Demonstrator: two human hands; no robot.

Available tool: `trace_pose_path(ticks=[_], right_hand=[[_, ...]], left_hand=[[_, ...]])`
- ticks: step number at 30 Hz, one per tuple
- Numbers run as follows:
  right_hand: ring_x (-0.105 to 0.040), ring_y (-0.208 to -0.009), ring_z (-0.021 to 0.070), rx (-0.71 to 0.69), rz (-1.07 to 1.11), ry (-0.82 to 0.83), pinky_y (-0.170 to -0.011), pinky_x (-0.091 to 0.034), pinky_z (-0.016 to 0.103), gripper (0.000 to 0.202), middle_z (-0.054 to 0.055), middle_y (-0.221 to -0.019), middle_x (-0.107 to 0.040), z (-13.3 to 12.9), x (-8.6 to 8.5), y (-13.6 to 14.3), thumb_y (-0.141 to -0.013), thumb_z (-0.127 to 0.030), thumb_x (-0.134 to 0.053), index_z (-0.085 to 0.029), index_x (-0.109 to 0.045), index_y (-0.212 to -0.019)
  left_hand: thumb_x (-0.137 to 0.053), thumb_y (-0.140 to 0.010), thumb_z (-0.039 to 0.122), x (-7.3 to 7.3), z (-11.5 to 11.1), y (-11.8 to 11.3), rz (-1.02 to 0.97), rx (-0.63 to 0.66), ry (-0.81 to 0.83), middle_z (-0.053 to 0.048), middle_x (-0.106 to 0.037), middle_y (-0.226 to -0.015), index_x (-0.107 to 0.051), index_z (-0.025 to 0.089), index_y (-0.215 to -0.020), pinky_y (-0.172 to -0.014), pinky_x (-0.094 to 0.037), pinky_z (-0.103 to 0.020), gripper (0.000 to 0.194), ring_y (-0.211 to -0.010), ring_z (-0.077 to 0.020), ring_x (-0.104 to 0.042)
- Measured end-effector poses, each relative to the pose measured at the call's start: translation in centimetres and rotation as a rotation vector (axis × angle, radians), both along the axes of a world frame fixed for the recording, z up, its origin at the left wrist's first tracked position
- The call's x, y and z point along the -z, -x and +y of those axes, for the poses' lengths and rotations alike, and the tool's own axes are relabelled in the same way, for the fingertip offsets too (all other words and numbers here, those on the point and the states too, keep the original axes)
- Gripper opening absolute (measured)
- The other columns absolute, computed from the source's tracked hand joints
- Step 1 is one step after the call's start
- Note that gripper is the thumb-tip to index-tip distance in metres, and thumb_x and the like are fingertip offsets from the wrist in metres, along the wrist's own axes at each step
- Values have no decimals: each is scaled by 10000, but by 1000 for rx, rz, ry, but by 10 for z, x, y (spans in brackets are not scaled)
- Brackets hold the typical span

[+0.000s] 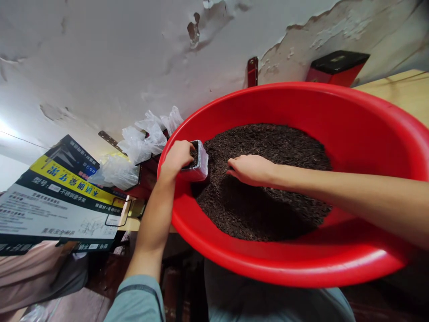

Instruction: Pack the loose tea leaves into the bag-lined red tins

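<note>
A large red basin (368, 134) holds a heap of dark, flaky loose material (268, 138). My left hand (179, 156) grips the near-left side of a small box lined with clear plastic (202, 163), at the basin's left inner wall. Some dark material shows inside the box, and my left fingertips reach over its rim. Above the heap, right of the box, my right hand (250, 170) is closed with its fingers curled together; whatever it may hold is hidden.
Plastic-covered boxes (144, 143) stand left of the basin by the peeling wall. A printed cardboard sheet (63, 197) is at far left. Behind the basin are a red box with a black top (338, 65) and a dark red strip (252, 71).
</note>
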State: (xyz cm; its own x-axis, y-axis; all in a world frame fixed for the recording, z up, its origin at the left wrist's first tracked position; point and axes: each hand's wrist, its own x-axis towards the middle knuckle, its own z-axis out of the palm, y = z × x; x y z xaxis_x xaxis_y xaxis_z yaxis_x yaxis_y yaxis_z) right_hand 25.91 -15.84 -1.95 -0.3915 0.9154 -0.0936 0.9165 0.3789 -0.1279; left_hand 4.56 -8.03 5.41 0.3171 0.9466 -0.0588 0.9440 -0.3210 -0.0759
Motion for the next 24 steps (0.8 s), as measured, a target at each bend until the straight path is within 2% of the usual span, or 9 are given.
trace_pose_path(ticks=[2,4,13,16,19,22,24], right_hand=[[-753,-1041,381,4,-2,4,-838,-586,463,369,205,-1131,-759,1,1,0,-1053,-399,-423,-142,-665,-1161],[-754,-1039,380,4,-3,15,-835,-585,463,371,206,-1120,-760,1,1,0,-1054,-397,-417,-143,-666,-1160],[-754,-1033,385,-1,-9,25,-832,-589,467,377,204,-1131,-758,-2,1,1,-1057,-394,-407,-137,-660,-1169],[-756,-1030,378,5,-30,27,-826,-587,454,373,204,-1135,-756,-1,5,2,-1054,-396,-412,-140,-656,-1171],[-759,-1019,361,14,-40,25,-823,-580,429,362,190,-1123,-762,-1,8,4,-1054,-401,-415,-153,-656,-1162],[-756,-1019,339,24,-44,17,-824,-563,395,351,173,-1128,-763,-3,7,6,-1061,-402,-413,-164,-658,-1144],[-749,-1037,320,25,-17,1,-828,-544,365,344,161,-1140,-762,-3,3,8,-1070,-392,-413,-164,-661,-1140]], left_hand=[[-678,-786,58,3,0,-2,67,41,66,-129,-784,-1211,-791,169,-1201,-1013,-533,-284,444,-1127,-257,-737],[-656,-800,61,4,0,-2,51,69,51,-123,-774,-1243,-778,178,-1237,-1036,-518,-275,469,-1156,-252,-727],[-552,-886,81,6,3,-6,80,9,-35,-146,-753,-1283,-759,162,-1271,-1100,-498,-339,444,-1216,-273,-701],[-576,-889,107,8,1,-9,108,-2,-3,-139,-758,-1271,-770,197,-1254,-1073,-523,-358,423,-1182,-279,-713],[-556,-933,155,10,-1,-11,49,-19,-54,-141,-758,-1267,-758,209,-1281,-1045,-545,-373,406,-1162,-277,-718],[-552,-907,100,10,1,-8,31,-52,-6,-159,-747,-1282,-760,205,-1281,-1017,-561,-406,440,-1161,-304,-722],[-564,-879,71,9,7,-1,-50,-40,13,-140,-757,-1272,-781,218,-1244,-1045,-546,-392,450,-1179,-293,-718]])
